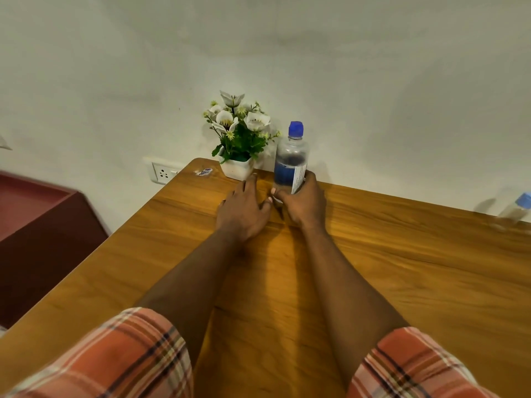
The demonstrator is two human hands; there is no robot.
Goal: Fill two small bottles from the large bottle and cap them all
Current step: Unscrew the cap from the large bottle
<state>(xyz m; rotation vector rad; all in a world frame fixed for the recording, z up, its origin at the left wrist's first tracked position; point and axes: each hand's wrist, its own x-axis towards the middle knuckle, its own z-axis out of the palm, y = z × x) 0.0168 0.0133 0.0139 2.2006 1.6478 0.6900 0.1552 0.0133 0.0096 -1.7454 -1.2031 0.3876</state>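
Observation:
A large clear bottle (290, 159) with a blue cap and blue label stands upright near the far edge of the wooden table (402, 268). My right hand (301, 203) is wrapped around its lower part. Just to the left, my left hand (244, 208) rests palm down on the table, fingers spread, holding nothing. A small clear bottle (515, 209) with a blue cap stands at the far right edge of the view, blurred. A second small bottle is not in view.
A white pot of white flowers (238, 139) stands against the wall, just left of the large bottle. A small wrapper (204, 171) lies at the table's far left corner. A wall socket (162, 172) and a dark red cabinet (43, 225) are left of the table.

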